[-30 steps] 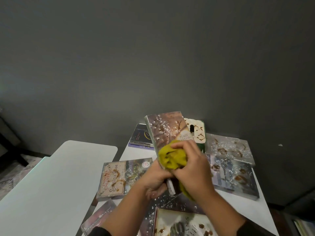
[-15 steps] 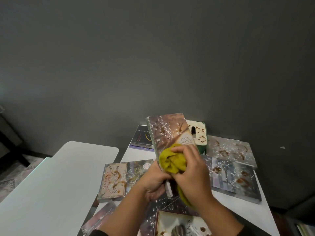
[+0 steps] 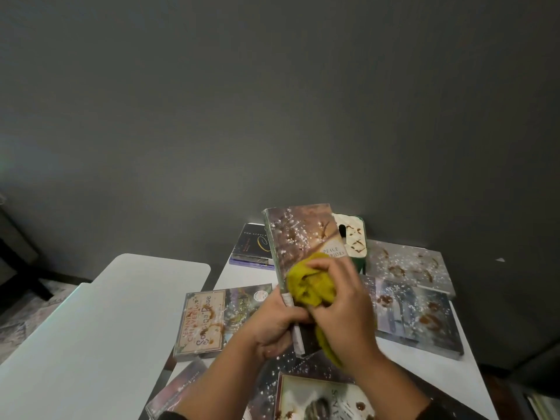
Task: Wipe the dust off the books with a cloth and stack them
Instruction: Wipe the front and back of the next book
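My left hand (image 3: 272, 325) grips the lower spine of a dusty paperback (image 3: 300, 234), holding it up tilted above the table. My right hand (image 3: 345, 307) holds a bunched yellow-green cloth (image 3: 309, 286) and presses it against the book's front cover, near its middle. White specks and brown smudges still show on the cover's upper part. Several other dusty books lie flat on the white table (image 3: 454, 368): one with a cream title panel (image 3: 203, 322) at the left, two (image 3: 415, 313) at the right, one (image 3: 321, 401) at the near edge.
A dark, cleaner book (image 3: 253, 247) lies at the table's far side. A green box with a cream top (image 3: 354, 237) stands behind the held book. A second white table (image 3: 91, 328) sits to the left across a narrow gap. A dark grey wall rises behind.
My right hand with the cloth has slid a little down and right across the cover. The left hand keeps its grip and the book has hardly shifted.
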The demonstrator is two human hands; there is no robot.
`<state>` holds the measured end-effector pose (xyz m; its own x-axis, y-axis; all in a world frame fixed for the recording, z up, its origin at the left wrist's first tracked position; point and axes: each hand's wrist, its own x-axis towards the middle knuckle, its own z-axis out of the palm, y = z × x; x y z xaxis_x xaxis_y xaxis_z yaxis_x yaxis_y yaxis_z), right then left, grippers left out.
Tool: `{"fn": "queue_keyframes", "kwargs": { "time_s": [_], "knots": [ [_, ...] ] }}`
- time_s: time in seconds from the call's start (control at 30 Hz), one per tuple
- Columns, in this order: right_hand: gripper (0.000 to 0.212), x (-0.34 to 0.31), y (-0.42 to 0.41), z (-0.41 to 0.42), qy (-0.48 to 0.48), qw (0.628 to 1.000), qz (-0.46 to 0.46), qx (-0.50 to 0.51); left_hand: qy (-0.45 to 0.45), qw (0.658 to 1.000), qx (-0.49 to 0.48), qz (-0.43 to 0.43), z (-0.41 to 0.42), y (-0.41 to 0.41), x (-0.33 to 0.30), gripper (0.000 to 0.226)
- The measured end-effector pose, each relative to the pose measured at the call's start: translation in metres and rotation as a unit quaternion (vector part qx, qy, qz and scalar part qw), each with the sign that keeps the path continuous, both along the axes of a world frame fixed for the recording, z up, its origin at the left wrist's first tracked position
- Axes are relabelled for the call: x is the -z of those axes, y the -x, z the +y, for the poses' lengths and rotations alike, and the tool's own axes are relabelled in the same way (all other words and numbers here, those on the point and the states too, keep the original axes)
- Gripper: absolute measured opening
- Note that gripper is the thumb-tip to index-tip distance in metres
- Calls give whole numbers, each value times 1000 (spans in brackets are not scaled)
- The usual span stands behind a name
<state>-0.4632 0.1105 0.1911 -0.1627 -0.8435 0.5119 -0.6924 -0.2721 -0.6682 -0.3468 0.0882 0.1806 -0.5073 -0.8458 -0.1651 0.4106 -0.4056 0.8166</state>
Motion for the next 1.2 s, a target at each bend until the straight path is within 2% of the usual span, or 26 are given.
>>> {"fn": "queue_keyframes", "kwargs": {
  "time_s": [0.1, 0.23, 0.33, 0.57, 0.73, 0.83, 0.93, 1.07, 1.13, 1.2],
  "knots": [
    [55, -1, -1, 0, 17, 999, 15, -33, 4, 1000, 3, 9, 0, -1, 0, 49],
    [48, -8, 27, -25, -3, 998, -32, 59, -6, 1000, 9, 7, 4, -4, -1, 49],
    [45, -13, 33, -25, -7, 995, -25, 97, -8, 1000, 17, 7, 7, -4, -1, 54],
    [48, -16, -9, 5, 26, 998, 59, -17, 24, 999, 9, 24, 6, 1, -1, 47],
    [43, -31, 22, -28, 15, 999, 8, 50, 7, 1000, 14, 15, 8, -1, -6, 45],
    [41, -32, 31, -31, 7, 996, 8, 90, 0, 1000, 14, 7, 10, -1, -6, 48],
    [43, -28, 17, -16, 3, 997, 20, 72, -5, 1000, 11, 17, 9, 2, -5, 50],
    [47, -18, -7, 5, 19, 997, 81, 8, 12, 1000, 6, 15, 5, 7, -3, 53],
    [47, -22, -1, -2, 23, 997, 68, -1, 12, 1000, 14, 13, 4, 7, -3, 51],
    [45, -26, 16, -18, 22, 998, 45, 31, 1, 1000, 26, 11, 6, 7, -5, 50]
  ]
}}
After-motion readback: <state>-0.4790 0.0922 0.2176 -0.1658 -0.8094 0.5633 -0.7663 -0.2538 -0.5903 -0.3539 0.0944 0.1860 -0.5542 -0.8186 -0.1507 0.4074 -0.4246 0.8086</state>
